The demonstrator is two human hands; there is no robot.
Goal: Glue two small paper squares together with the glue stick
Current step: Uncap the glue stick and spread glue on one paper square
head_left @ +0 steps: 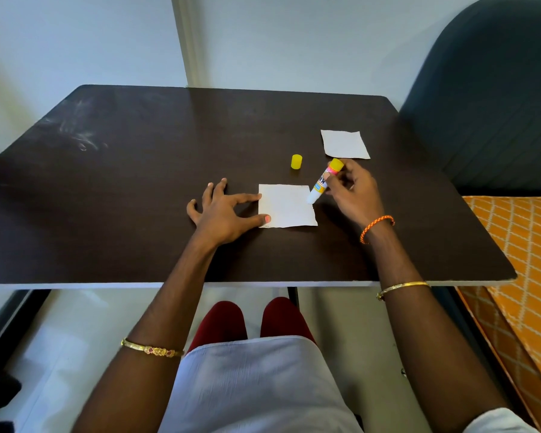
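**On the near square, glue goes down**

At the right edge of the near paper square (286, 206), the uncapped glue stick (324, 181) is tilted with its tip touching the sheet. The right hand (353, 192) is closed around the stick's barrel; the left hand (224, 210) lies flat with fingers spread, thumb and forefinger pinning the square's left edge. The step in hand looks like spreading glue. Next, the person would likely need to fetch the second paper square (344, 144), lying well apart toward the far right of the dark table (122, 189), and align it on top. The yellow cap (296, 161) stands between the squares, slightly left, and nothing blocks the way.
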